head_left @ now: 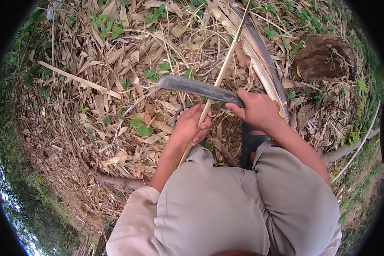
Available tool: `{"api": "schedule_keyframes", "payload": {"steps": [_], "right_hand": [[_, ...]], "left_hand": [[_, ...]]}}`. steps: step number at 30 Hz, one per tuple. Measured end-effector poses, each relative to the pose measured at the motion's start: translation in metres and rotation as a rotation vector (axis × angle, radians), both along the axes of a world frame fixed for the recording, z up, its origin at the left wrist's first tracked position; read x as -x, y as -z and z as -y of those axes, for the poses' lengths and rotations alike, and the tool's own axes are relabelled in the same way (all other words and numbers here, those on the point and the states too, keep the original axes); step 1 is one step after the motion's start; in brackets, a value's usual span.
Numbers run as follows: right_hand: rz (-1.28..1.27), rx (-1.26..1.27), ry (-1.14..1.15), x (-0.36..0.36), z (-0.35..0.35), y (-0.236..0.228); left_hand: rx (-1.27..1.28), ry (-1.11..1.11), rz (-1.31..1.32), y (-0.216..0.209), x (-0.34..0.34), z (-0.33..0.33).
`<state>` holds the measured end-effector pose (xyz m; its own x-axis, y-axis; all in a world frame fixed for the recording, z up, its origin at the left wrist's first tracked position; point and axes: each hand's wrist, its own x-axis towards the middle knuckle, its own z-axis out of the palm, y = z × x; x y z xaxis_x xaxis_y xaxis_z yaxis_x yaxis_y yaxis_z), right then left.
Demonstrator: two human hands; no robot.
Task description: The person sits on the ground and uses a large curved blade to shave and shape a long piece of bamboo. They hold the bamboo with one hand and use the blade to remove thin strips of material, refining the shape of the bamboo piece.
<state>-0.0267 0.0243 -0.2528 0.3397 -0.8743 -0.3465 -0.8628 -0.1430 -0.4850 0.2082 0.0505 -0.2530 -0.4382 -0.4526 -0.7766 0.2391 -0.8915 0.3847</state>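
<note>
A long, thin pale strip of split wood or bamboo (222,73) slants from beside my left thigh up to the top of the view. My left hand (194,123) is closed around its lower part, in front of my knees. In my right hand (257,107) is a machete (196,88), its dark, broad blade pointing left. The blade lies across the strip a little above my left hand and appears to touch it. The machete's handle is hidden inside my right fist.
Dry leaves (115,111) and small green plants cover the ground. Long split pieces (260,64) lie ahead to the right, beside a brown stump (322,57). A flat pale strip (79,79) lies at the left. Branches (121,182) lie on both sides of me.
</note>
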Motion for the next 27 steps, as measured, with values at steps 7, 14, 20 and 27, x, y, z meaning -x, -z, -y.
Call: {"api": "schedule_keyframes", "payload": {"steps": [7, 14, 20, 27], "right_hand": [[0.07, -0.051, 0.431, 0.051, 0.055, 0.038], [0.022, 0.081, -0.01, 0.005, -0.006, 0.021], [-0.07, 0.018, 0.502, 0.071, 0.078, 0.052], [-0.065, -0.063, 0.492, 0.046, 0.065, 0.036]], "left_hand": [[0.023, 0.063, 0.058, -0.007, 0.008, 0.003], [-0.042, 0.024, 0.001, -0.005, 0.001, 0.0], [0.012, 0.031, 0.021, -0.006, 0.004, 0.0], [-0.009, 0.008, 0.014, -0.006, 0.001, 0.002]]}}
